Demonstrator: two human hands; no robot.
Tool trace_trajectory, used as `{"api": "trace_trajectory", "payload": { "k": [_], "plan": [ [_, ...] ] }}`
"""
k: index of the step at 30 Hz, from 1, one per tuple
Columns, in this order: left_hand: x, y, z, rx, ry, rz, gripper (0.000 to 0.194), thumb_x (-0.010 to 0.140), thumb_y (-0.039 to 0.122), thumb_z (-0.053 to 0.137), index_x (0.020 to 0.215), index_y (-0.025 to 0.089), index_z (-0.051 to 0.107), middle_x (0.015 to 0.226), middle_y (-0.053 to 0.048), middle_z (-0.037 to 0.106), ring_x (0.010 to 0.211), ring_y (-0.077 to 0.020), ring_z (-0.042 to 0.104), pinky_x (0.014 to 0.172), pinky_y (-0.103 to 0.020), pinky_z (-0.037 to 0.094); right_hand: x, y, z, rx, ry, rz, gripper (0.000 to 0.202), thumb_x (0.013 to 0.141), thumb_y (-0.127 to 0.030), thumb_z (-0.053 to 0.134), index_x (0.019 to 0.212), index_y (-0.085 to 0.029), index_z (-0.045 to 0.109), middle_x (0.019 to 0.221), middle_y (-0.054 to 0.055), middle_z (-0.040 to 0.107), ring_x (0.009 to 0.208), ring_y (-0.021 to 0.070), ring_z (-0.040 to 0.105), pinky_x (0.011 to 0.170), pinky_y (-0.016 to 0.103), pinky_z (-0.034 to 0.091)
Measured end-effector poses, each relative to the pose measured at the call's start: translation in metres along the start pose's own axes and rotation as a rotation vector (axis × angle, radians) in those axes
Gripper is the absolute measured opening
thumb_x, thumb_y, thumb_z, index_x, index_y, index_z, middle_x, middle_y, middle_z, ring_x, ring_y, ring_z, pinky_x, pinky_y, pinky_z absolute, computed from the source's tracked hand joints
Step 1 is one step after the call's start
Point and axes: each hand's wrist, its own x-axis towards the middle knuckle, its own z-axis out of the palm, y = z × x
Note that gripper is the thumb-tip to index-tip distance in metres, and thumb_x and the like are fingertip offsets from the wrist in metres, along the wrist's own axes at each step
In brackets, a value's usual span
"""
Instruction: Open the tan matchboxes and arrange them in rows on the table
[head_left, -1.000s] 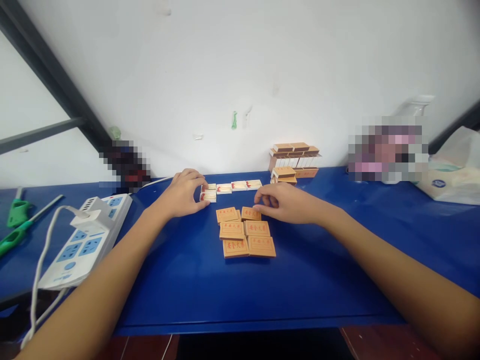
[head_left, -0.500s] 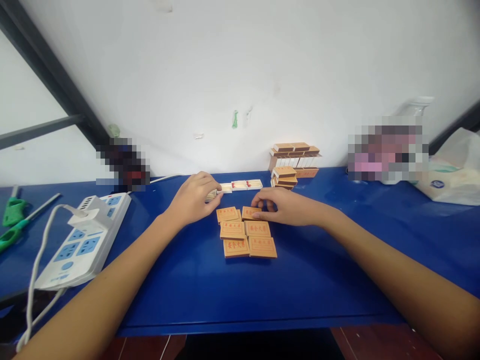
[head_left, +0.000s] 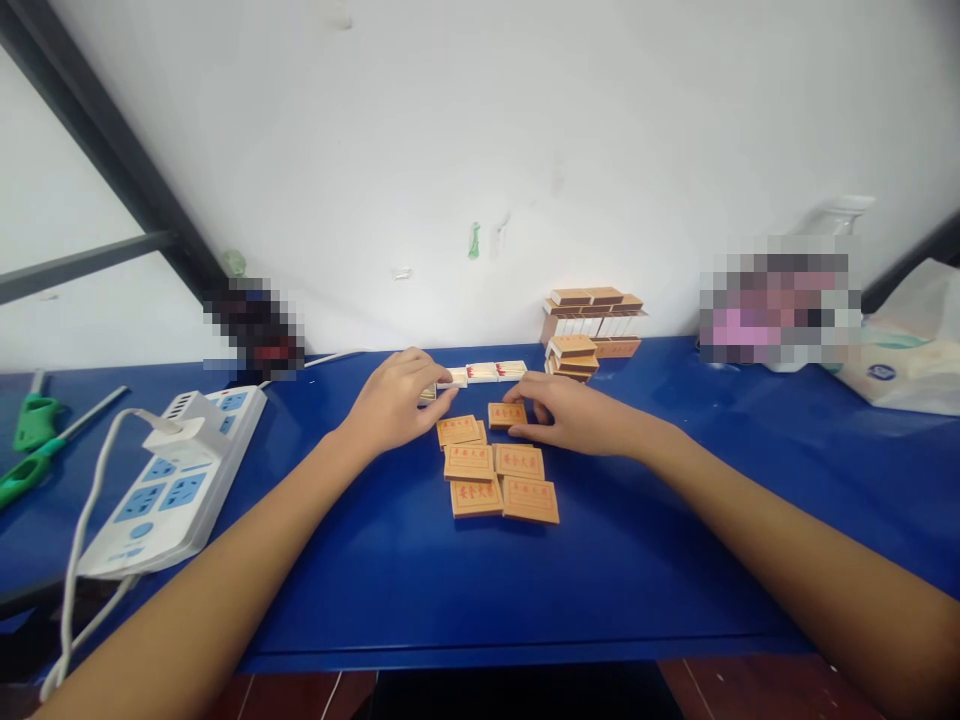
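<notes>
My right hand point(head_left: 574, 412) pinches an orange-brown matchbox point(head_left: 505, 415) between thumb and fingers, just beyond the pile. My left hand point(head_left: 397, 400) is open beside the row of trays, thumb and index finger apart. Partly hidden behind its fingers is another tray or box point(head_left: 427, 393). White open match trays stand in a row along the wall, including a tray with red-headed matches point(head_left: 481, 373). In front of the hands lie several closed matchboxes with red print in two columns, such as the nearest right matchbox point(head_left: 530, 499).
A matchbox stack point(head_left: 574, 350) and a larger arrangement of matchboxes point(head_left: 596, 325) stand against the wall. To the left are a power strip point(head_left: 180, 490) with a white cable and green-handled lighters point(head_left: 34, 455). A tissue pack point(head_left: 904, 365) sits at right.
The matchbox in my right hand has come slightly away from the pile, towards the wall. My left thumb has moved a little apart from the index finger. The view has shifted slightly.
</notes>
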Motion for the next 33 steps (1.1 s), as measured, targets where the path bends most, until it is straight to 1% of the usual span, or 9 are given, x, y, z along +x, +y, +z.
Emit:
{"api": "trace_trajectory", "payload": {
  "k": [3,6,8,12,15,18,23,28,33],
  "plan": [
    [0.001,0.01,-0.002,-0.166,0.038,-0.095,0.022,0.092,0.037,0.07,0.108,0.023,0.074,0.102,-0.007,0.076,0.096,-0.0239,0.068,0.088,-0.042,0.055,0.001,-0.001,-0.001,0.012,0.151,-0.064,0.036,0.096,-0.042,0.065,0.125,-0.02,0.066,0.105,0.01,0.064,0.081,0.0211,0.06,0.073,0.035,0.047],
    [0.003,0.022,-0.004,-0.312,0.059,-0.158,0.043,0.085,0.043,0.08,0.123,0.026,0.07,0.117,-0.007,0.075,0.106,-0.0243,0.068,0.095,-0.043,0.055,0.003,-0.01,-0.002,0.055,0.323,-0.138,0.038,0.098,-0.041,0.063,0.131,-0.022,0.065,0.112,0.012,0.063,0.087,0.0226,0.062,0.076,0.037,0.052],
    [0.004,0.027,-0.004,-0.336,0.055,-0.135,0.049,0.084,0.044,0.081,0.128,0.027,0.068,0.119,-0.007,0.075,0.107,-0.0245,0.068,0.096,-0.043,0.054,0.003,-0.018,-0.001,0.083,0.366,-0.189,0.037,0.099,-0.039,0.062,0.133,-0.025,0.064,0.117,0.012,0.063,0.094,0.0244,0.064,0.081,0.04,0.054],
    [0.003,0.029,-0.003,-0.318,0.049,-0.084,0.035,0.088,0.042,0.079,0.118,0.026,0.072,0.106,-0.005,0.077,0.098,-0.0231,0.068,0.087,-0.04,0.054,0.003,-0.027,0.005,0.077,0.372,-0.21,0.037,0.1,-0.037,0.06,0.136,-0.028,0.063,0.126,0.012,0.063,0.104,0.0271,0.064,0.089,0.045,0.055],
    [0.003,0.026,-0.002,-0.307,0.099,-0.093,0.032,0.086,0.039,0.081,0.114,0.025,0.073,0.104,-0.004,0.077,0.095,-0.0216,0.067,0.086,-0.038,0.054,0.003,-0.03,0.009,0.239,0.44,-0.11,0.045,0.098,-0.042,0.063,0.14,-0.028,0.058,0.127,0.012,0.062,0.094,0.0225,0.066,0.075,0.037,0.058],
    [0.004,0.024,-0.003,-0.284,0.195,-0.13,0.032,0.083,0.038,0.084,0.111,0.024,0.074,0.101,-0.004,0.077,0.092,-0.0204,0.067,0.083,-0.037,0.054,0.004,-0.038,0.01,0.572,0.562,0.119,0.049,0.097,-0.054,0.061,0.134,-0.023,0.056,0.105,0.008,0.065,0.072,0.0158,0.064,0.05,0.026,0.049],
    [0.005,0.025,-0.002,-0.29,0.218,-0.16,0.03,0.084,0.038,0.083,0.11,0.024,0.074,0.1,-0.003,0.077,0.09,-0.0202,0.068,0.082,-0.037,0.054,0.003,-0.053,0.009,0.913,0.25,0.195,0.046,0.094,-0.065,0.06,0.111,-0.022,0.06,0.068,-0.004,0.054,0.048,0.0102,0.051,0.037,0.021,0.038],
    [0.003,0.026,0.001,-0.284,0.207,-0.143,0.034,0.083,0.04,0.084,0.111,0.024,0.075,0.1,-0.004,0.077,0.09,-0.0204,0.068,0.082,-0.038,0.055,0.004,-0.051,0.008,1.007,0.371,0.309,0.04,0.09,-0.062,0.067,0.095,-0.023,0.059,0.064,-0.006,0.05,0.047,0.0084,0.046,0.035,0.02,0.032],
    [0.001,0.025,0.001,-0.329,0.139,-0.145,0.046,0.079,0.046,0.087,0.118,0.025,0.075,0.106,-0.006,0.077,0.094,-0.0208,0.069,0.082,-0.036,0.056,0.004,-0.048,0.01,0.967,0.283,0.327,0.039,0.091,-0.056,0.069,0.079,-0.021,0.056,0.052,-0.006,0.049,0.041,0.0075,0.039,0.035,0.02,0.028]
  ]
}}
